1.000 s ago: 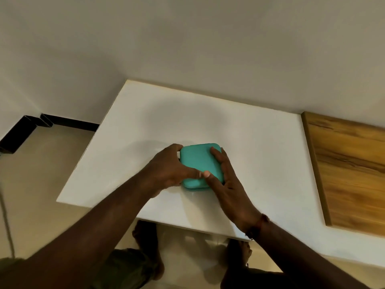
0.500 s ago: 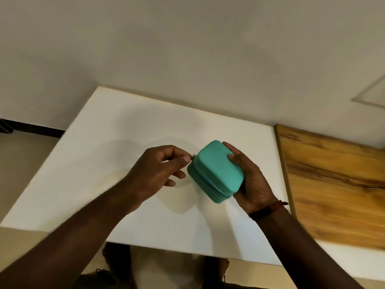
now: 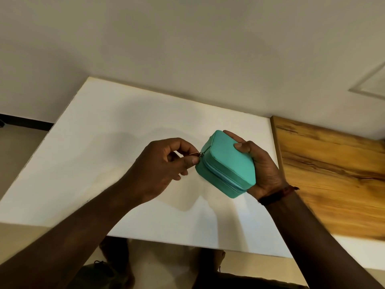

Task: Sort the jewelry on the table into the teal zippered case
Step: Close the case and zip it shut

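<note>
Gripping one teal case [image 3: 228, 163], two hands; left hand [image 3: 160, 170] pinches one zipper pull [image 3: 200, 154].

Left grip [image 3: 160, 165] pinches; right grip [image 3: 264, 167] clasps.

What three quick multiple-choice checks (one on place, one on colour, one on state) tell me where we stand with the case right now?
1. Where is the teal case?
A. Lying flat and untouched
B. Held up, tilted, in the right hand
C. Inside a drawer

2. What colour is the top of the table?
A. White
B. Black
C. Teal

3. What state is the case's zipper in?
A. Fully open, lid flipped back
B. Shut along the side that shows
C. Torn off

Answers:
1 B: the right hand grips its far side and its shadow falls on the table below.
2 A: the bare surface around the hands is white.
3 B: the lid sits closed, and the left hand pinches the zipper pull at the corner.
</note>
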